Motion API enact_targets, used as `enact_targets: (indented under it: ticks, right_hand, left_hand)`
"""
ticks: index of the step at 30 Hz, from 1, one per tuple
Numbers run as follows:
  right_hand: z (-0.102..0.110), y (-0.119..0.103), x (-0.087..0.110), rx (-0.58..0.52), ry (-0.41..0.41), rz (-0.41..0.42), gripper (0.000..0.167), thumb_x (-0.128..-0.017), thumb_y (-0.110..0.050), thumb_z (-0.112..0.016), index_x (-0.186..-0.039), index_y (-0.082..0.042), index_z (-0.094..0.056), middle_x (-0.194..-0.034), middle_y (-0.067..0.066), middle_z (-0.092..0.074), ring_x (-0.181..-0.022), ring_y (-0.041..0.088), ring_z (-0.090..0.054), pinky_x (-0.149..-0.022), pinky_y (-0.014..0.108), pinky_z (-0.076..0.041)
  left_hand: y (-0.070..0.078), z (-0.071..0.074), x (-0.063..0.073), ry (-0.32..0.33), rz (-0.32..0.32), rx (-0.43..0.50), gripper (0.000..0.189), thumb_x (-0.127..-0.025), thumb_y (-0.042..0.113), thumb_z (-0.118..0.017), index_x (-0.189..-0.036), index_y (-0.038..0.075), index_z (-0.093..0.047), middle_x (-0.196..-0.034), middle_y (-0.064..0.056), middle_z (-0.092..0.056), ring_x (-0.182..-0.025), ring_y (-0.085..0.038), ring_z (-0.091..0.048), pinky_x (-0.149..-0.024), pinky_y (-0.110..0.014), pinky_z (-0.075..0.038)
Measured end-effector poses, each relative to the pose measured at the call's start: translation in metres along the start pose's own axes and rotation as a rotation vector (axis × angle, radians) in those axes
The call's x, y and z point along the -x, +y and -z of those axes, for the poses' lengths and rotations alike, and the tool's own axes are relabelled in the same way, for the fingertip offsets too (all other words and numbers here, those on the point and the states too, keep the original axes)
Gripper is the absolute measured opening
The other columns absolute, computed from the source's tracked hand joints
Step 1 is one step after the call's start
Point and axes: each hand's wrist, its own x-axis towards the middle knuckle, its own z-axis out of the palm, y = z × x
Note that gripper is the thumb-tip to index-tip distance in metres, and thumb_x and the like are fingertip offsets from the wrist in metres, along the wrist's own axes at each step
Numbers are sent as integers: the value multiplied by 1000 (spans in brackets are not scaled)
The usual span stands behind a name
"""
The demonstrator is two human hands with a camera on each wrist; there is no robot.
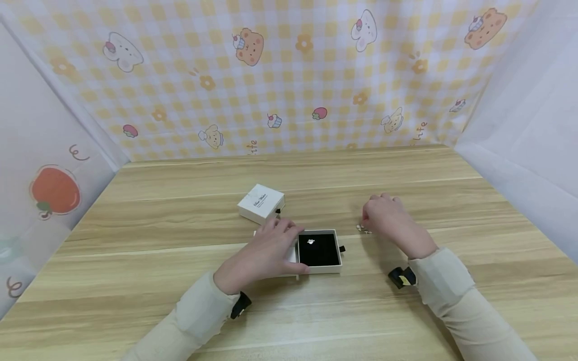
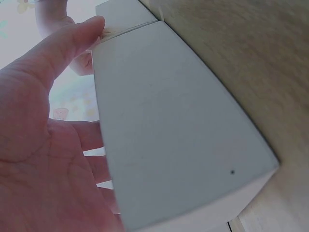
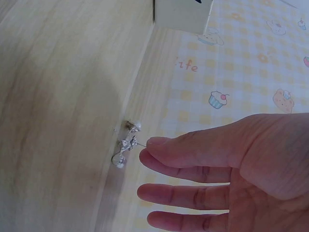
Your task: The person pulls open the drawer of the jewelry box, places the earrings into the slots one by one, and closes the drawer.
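My left hand (image 1: 268, 250) lies across a white drawer-style jewelry box (image 1: 318, 232), gripping it with the thumb at the near edge and the fingers at the far edge. The box's drawer is pulled out to the right, and its black lining (image 1: 321, 253) bears one small silver earring (image 1: 310, 241). In the left wrist view the box's plain white side (image 2: 159, 111) fills the middle. To the right of the box, my right hand (image 1: 387, 216) pinches the thin post of a silver earring (image 3: 133, 141) between thumb and index finger. Other small earrings (image 3: 119, 160) lie on the table beside it.
A second white box (image 1: 262, 201) with printed lettering sits shut behind the first one. The wood-grain table (image 1: 180, 200) meets a checked cloth (image 1: 293, 75) at the back. White cloth (image 1: 533, 110) hangs at both sides.
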Motion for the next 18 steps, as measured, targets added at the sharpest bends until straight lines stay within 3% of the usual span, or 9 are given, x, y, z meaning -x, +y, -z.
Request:
enact_targets:
  ticks: [6,11,18]
  right_hand:
    - [3,-2,3,-7,16,12,8,-81,-10,-63,-81,-8,-70,-87,7,-58,-83,27,-47,-72,41,-34]
    - [7,-7,5,2,42,30,8,-83,-13,-62,-80,-8,-69,-87,7,-59,-83,27,-48,-71,40,-35]
    - [12,-14,11,-16,175,139,6,-82,-15,-68,-80,-9,-70,-88,7,-62,-83,28,-54,-70,43,-43]
  left_hand:
    - [0,1,0,-8,3,3,83,-74,55,-70,-138,9,-44,-136,-10,-45,-129,-36,-34,-106,-54,-26]
    - [1,1,0,23,-9,6,79,-77,53,-67,-138,9,-43,-135,-11,-46,-126,-36,-36,-103,-53,-29]
    - [1,4,1,78,-21,41,69,-82,49,-64,-136,12,-46,-132,-10,-47,-120,-32,-40,-100,-49,-34]
